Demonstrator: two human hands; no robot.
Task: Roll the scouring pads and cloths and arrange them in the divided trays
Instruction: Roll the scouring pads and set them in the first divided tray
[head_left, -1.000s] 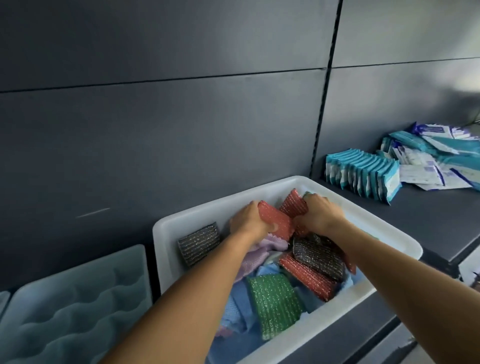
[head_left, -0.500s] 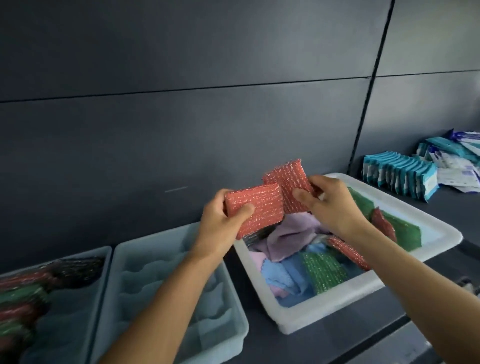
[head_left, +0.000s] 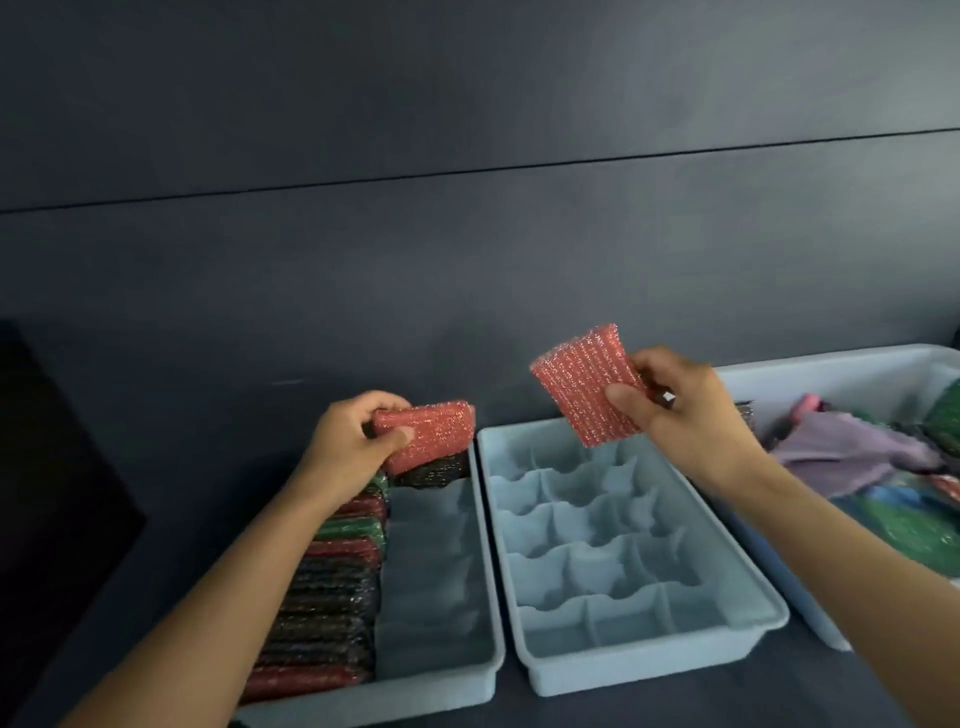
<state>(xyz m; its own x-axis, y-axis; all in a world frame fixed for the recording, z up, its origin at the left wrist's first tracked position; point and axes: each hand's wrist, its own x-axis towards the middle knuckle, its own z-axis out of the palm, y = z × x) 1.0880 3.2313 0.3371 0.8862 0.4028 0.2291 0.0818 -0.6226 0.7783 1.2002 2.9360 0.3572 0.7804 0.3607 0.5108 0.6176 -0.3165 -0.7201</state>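
Left hand (head_left: 353, 441) is clamped on a red pad (head_left: 431, 431), thumb on the near face and fingers curled over the top, and it looks half folded already. It's hovering over the far end of the left tray (head_left: 415, 693), right above a dark pad (head_left: 436, 474) that sits at the head of the open column. Right hand (head_left: 696, 415) pinches a second red pad (head_left: 582, 387) flat by one edge, up in the air over the far end of the middle tray (head_left: 649, 670), which has every cell bare.

The left tray has a line of rolled pads (head_left: 322, 623) packed down its left side, so my guess is the left pad goes in next, in the column beside them.

Tips for this bit: I'd finish the roll tight before lowering, because these mesh pads look springy and will probably pop open if let go loose. Push it down between the dividers so the walls pin it, seam side down or against a neighbour. Park the right pad meanwhile, since rolling one-handed is a pain.

Further out, the bin (head_left: 831, 374) on the right holds a purple cloth (head_left: 857, 452) and more pads, all on the dark bench (head_left: 727, 701).
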